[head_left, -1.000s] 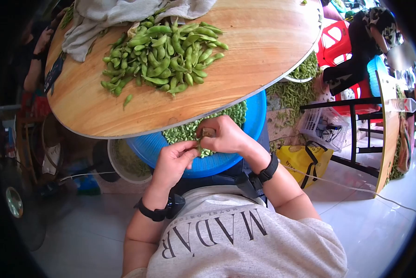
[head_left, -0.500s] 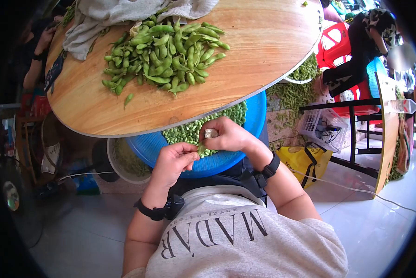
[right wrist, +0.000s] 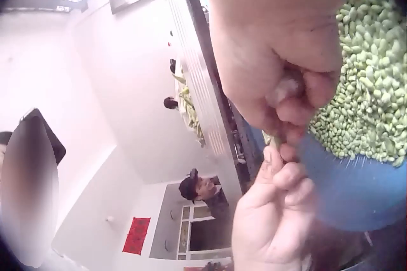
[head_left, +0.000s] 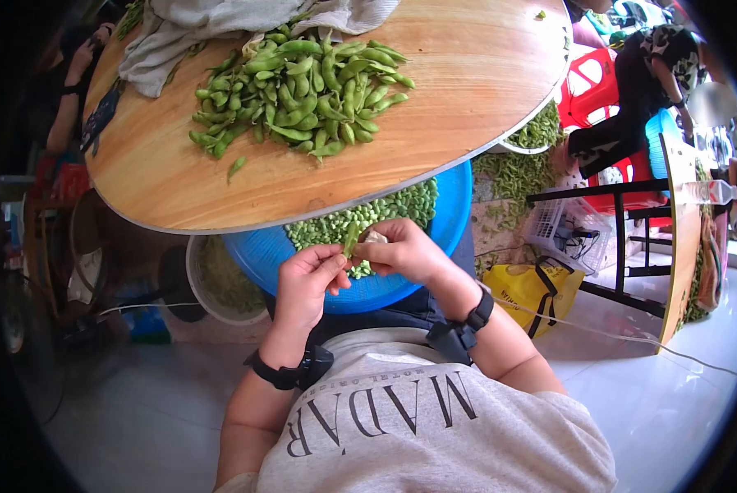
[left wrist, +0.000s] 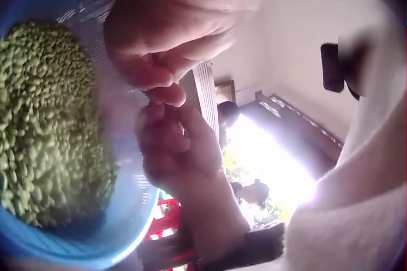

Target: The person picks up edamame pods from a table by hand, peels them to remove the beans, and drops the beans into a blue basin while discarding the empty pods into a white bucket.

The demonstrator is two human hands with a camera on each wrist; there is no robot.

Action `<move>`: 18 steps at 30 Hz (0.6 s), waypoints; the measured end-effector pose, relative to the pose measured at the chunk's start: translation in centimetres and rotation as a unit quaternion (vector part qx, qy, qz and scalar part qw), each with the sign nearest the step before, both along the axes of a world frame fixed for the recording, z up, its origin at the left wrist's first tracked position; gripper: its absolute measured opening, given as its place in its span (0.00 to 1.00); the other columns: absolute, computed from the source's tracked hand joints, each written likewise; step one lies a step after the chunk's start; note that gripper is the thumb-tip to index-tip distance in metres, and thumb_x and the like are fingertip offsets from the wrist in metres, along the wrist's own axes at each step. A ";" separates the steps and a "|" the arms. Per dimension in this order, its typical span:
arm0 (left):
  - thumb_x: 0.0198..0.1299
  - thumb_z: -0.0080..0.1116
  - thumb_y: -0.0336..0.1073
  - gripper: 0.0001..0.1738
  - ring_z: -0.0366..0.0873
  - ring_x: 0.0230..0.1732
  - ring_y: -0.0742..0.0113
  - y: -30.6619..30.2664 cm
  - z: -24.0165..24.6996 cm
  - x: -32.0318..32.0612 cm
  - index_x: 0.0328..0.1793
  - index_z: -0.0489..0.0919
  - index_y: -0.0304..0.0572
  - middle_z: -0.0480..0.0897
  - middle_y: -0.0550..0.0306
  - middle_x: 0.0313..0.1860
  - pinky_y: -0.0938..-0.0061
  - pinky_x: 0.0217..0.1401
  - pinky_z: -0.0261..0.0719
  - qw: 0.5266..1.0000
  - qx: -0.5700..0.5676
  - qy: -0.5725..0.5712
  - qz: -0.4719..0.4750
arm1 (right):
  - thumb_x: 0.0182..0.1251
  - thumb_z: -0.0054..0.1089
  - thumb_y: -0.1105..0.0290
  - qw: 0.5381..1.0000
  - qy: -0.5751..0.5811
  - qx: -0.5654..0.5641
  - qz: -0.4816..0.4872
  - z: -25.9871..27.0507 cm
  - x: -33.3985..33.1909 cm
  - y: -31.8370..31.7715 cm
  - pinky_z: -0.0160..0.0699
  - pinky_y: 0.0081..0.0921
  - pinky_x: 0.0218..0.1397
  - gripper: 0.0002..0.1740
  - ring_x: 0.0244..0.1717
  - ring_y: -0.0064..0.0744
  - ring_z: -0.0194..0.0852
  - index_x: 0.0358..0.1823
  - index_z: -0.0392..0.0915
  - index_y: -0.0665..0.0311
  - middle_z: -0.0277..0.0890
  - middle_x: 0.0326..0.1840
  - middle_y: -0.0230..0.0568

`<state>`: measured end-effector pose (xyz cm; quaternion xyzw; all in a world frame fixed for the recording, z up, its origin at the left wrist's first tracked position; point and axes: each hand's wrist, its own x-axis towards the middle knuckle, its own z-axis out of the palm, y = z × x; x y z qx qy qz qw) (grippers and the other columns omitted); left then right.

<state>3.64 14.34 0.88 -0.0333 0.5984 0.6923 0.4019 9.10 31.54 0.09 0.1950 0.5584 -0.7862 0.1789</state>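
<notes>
My left hand (head_left: 303,283) and my right hand (head_left: 411,253) meet over a blue basket (head_left: 460,205). Between their fingertips stands a green edamame pod (head_left: 351,240), its lower end pinched by the left thumb and fingers. The right hand grips the pod from the other side; its curled fingers hide part of it. Something pale, like a wrap (right wrist: 289,90), covers a right fingertip. Shelled green beans (left wrist: 48,125) lie heaped in the basket below both hands.
A round-edged wooden table (head_left: 483,99) overhangs the basket's far side, bearing a pile of edamame pods (head_left: 294,94) and a grey cloth (head_left: 196,37). A pale tub (head_left: 220,287) stands at left. At right are a yellow bag (head_left: 537,296), a white crate (head_left: 561,234) and another person (head_left: 631,99).
The pod now stands upright and shows more plainly between the hands. My right hand has shifted slightly down and right. The view has tilted a little, so the table sits higher.
</notes>
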 end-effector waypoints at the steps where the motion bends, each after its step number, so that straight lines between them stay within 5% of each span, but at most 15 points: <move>1: 0.56 0.55 0.25 0.07 0.75 0.23 0.76 0.2 0.1 0.3 0.40 0.77 0.33 0.80 0.57 0.28 0.87 0.21 0.68 0.996 -0.048 0.074 -0.017 | 0.55 0.58 0.68 1.000 -0.002 -0.004 -0.017 -0.2 0.0 -0.3 0.60 0.15 0.19 0.10 0.16 0.16 0.61 0.25 0.76 0.68 0.68 0.16 0.29; 3: 0.55 0.55 0.24 0.06 0.76 0.22 0.76 0.6 0.4 1.0 0.39 0.78 0.32 0.80 0.57 0.28 0.85 0.22 0.70 0.963 -0.144 0.222 -0.046 | 0.54 0.57 0.69 0.999 0.005 0.001 -0.037 -0.3 0.1 -0.6 0.58 0.16 0.19 0.09 0.16 0.15 0.60 0.24 0.74 0.68 0.67 0.16 0.29; 6: 0.56 0.54 0.23 0.06 0.74 0.21 0.77 0.2 0.6 1.2 0.39 0.77 0.29 0.80 0.57 0.26 0.82 0.22 0.72 0.829 -0.176 0.526 -0.072 | 0.54 0.55 0.70 0.998 0.023 0.015 -0.051 -0.1 0.2 -1.7 0.58 0.17 0.19 0.07 0.17 0.15 0.59 0.24 0.73 0.67 0.67 0.16 0.28; 10: 0.56 0.56 0.26 0.04 0.74 0.19 0.76 0.4 0.2 1.8 0.36 0.78 0.32 0.79 0.57 0.22 0.81 0.20 0.71 0.945 -0.118 0.303 0.021 | 0.53 0.53 0.72 0.994 0.052 0.035 -0.090 0.2 0.3 -2.8 0.58 0.17 0.18 0.06 0.18 0.15 0.59 0.25 0.72 0.68 0.67 0.18 0.28; 15: 0.61 0.51 0.28 0.05 0.65 0.17 0.82 0.8 -1.0 1.9 0.38 0.77 0.33 0.73 0.65 0.19 0.86 0.17 0.62 0.963 -0.077 0.247 0.076 | 0.53 0.53 0.72 0.987 0.042 0.045 -0.149 -0.1 0.0 -4.0 0.57 0.17 0.18 0.06 0.18 0.14 0.59 0.26 0.72 0.69 0.66 0.18 0.27; 18: 0.63 0.50 0.30 0.06 0.63 0.16 0.83 0.9 -3.1 1.8 0.38 0.76 0.35 0.71 0.67 0.18 0.87 0.16 0.59 0.928 -0.107 0.348 0.080 | 0.53 0.53 0.72 0.983 0.034 0.024 -0.181 -0.5 -0.1 -4.9 0.57 0.16 0.18 0.06 0.19 0.14 0.59 0.26 0.72 0.69 0.66 0.18 0.27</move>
